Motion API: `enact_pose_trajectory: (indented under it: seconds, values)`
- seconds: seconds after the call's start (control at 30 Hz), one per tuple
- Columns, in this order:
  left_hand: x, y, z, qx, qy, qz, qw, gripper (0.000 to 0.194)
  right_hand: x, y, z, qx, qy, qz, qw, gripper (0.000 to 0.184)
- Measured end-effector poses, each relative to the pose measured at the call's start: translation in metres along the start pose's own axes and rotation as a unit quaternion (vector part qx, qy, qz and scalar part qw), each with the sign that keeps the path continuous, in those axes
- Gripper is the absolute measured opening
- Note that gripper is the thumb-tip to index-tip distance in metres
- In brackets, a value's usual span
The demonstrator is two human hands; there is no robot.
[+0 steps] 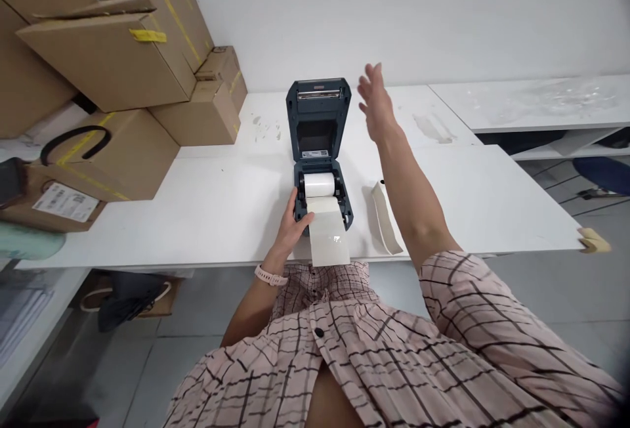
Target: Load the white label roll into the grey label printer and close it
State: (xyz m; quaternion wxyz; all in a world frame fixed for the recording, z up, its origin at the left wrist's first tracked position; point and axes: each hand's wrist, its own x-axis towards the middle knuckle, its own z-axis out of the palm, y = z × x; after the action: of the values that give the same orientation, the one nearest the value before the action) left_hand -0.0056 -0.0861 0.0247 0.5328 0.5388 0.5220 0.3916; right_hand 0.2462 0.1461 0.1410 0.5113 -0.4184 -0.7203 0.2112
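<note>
A dark label printer stands on the white table with its lid raised. Inside sits a white label roll, its strip of labels running out over the front towards the table edge. My left hand grips the printer's left front side, thumb at the edge of the strip. Up in the air, to the right of the lid, my right hand is open with fingers apart and touches nothing. A loose curled paper strip lies under my right forearm, partly covered by it.
Cardboard boxes are piled at the left, one with a black curved band on it. A white wall runs behind the table. Clear plastic lies at the far right, and a yellowish pad covers the table's right corner.
</note>
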Motion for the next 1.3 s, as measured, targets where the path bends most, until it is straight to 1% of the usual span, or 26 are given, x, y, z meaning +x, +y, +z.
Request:
enact_pose_trajectory:
  seconds: [0.03, 0.07, 0.1, 0.13, 0.17, 0.23, 0.27, 0.3, 0.37, 0.43, 0.5, 0.53, 0.57, 0.63, 0.7, 0.77, 0.87, 1.03, 1.13, 1.2, 1.3]
  values:
    - [0.000, -0.001, 0.000, -0.003, 0.008, -0.009, 1.000, 0.102, 0.017, 0.003, 0.007, 0.056, -0.021, 0.041, 0.997, 0.087]
    - [0.000, -0.003, 0.000, -0.007, 0.015, -0.018, 1.000, 0.105, 0.027, 0.001, 0.013, 0.101, -0.034, 0.073, 0.992, 0.093]
    - [-0.001, -0.005, -0.001, -0.013, 0.019, -0.024, 0.999, 0.108, 0.028, -0.005, 0.019, 0.136, -0.038, 0.098, 0.985, 0.097]
    - [-0.002, -0.007, -0.002, -0.020, 0.018, -0.025, 0.999, 0.110, 0.022, -0.015, 0.023, 0.145, -0.035, 0.107, 0.983, 0.101]
    - [-0.004, -0.010, -0.003, -0.026, 0.012, -0.022, 0.999, 0.111, 0.009, -0.027, 0.025, 0.140, -0.025, 0.106, 0.984, 0.102]
    - [-0.010, -0.015, -0.008, -0.039, -0.001, -0.015, 0.999, 0.110, -0.035, -0.053, 0.025, 0.103, -0.002, 0.096, 0.990, 0.103]
    - [-0.014, -0.018, -0.011, -0.050, -0.002, -0.017, 0.999, 0.107, -0.062, -0.064, 0.023, 0.085, 0.006, 0.087, 0.993, 0.095]
    - [-0.017, -0.020, -0.014, -0.064, 0.003, -0.021, 0.998, 0.101, -0.091, -0.074, 0.022, 0.063, 0.001, 0.082, 0.995, 0.085]
    - [-0.023, -0.022, -0.020, -0.087, 0.032, -0.026, 0.995, 0.089, -0.146, -0.087, 0.024, 0.019, -0.018, 0.088, 0.996, 0.070]
    - [-0.026, -0.019, -0.021, -0.087, 0.064, -0.016, 0.994, 0.084, -0.194, -0.089, 0.031, -0.007, -0.023, 0.096, 0.995, 0.060]
    - [-0.026, -0.012, -0.016, -0.065, 0.081, -0.001, 0.995, 0.085, -0.228, -0.083, 0.044, 0.002, -0.014, 0.127, 0.992, 0.056]
    - [-0.025, -0.007, -0.011, -0.054, 0.084, 0.001, 0.995, 0.087, -0.240, -0.078, 0.050, 0.020, -0.003, 0.155, 0.988, 0.059]
    - [-0.024, -0.002, -0.006, -0.045, 0.082, -0.001, 0.996, 0.090, -0.248, -0.072, 0.056, 0.042, 0.007, 0.188, 0.981, 0.068]
    - [-0.021, 0.007, 0.004, -0.047, 0.062, -0.010, 0.997, 0.095, -0.257, -0.059, 0.064, 0.092, 0.007, 0.251, 0.964, 0.085]
    - [-0.019, 0.013, 0.012, -0.068, 0.037, -0.015, 0.997, 0.094, -0.258, -0.051, 0.066, 0.134, -0.027, 0.283, 0.949, 0.095]
    - [-0.018, 0.014, 0.016, -0.081, 0.028, -0.007, 0.996, 0.091, -0.257, -0.046, 0.064, 0.160, -0.059, 0.291, 0.942, 0.097]
    - [-0.018, 0.011, 0.016, -0.075, 0.030, 0.017, 0.997, 0.084, -0.259, -0.046, 0.059, 0.173, -0.054, 0.289, 0.940, 0.100]
    - [-0.015, 0.006, 0.018, -0.047, 0.057, 0.051, 0.996, 0.083, -0.265, -0.044, 0.066, 0.137, -0.023, 0.259, 0.956, 0.091]
    - [-0.016, 0.005, 0.014, -0.044, 0.044, 0.046, 0.997, 0.083, -0.266, -0.044, 0.069, 0.094, -0.033, 0.233, 0.968, 0.085]
    - [-0.021, 0.002, 0.010, -0.044, 0.030, 0.035, 0.998, 0.084, -0.265, -0.050, 0.067, 0.049, -0.032, 0.210, 0.976, 0.080]
    - [-0.038, -0.007, 0.006, -0.044, 0.054, 0.006, 0.998, 0.081, -0.264, -0.069, 0.059, -0.058, -0.018, 0.139, 0.988, 0.067]
